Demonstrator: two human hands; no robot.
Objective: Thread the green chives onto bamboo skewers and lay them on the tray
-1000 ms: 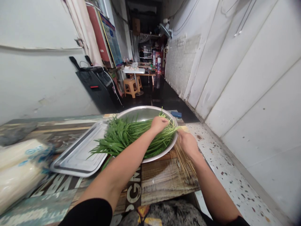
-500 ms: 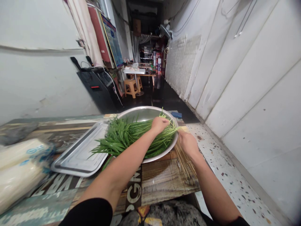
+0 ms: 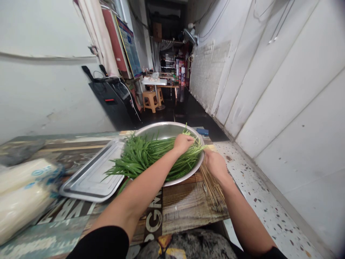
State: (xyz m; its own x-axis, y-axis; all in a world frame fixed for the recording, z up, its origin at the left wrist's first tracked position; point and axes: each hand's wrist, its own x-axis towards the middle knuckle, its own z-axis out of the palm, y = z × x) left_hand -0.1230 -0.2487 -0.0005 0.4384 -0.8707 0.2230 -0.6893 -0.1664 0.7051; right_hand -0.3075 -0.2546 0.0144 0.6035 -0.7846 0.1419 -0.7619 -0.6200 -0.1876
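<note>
A wide steel bowl [image 3: 185, 177] stands on the table, heaped with long green garlic chives [image 3: 156, 151]. Their leafy ends hang over the left rim, and the pale stem ends lie to the right. Over the stem ends, my left hand [image 3: 183, 142] is closed, with its fingertips pinching chive stems. My right hand [image 3: 215, 164] is just outside the bowl's right rim, fingers curled closed by the stem tips; what they hold is hidden. Under and beside this hand, thin bamboo skewers [image 3: 212, 187] lie in a loose bundle on the table.
A shallow metal tray [image 3: 88, 180] sits left of the bowl, partly under the chive leaves. Farther left are plastic-wrapped white packages [image 3: 27, 194]. A small blue box [image 3: 202, 131] lies behind the bowl. Beyond are stools [image 3: 150, 100] and a white table [image 3: 155, 82].
</note>
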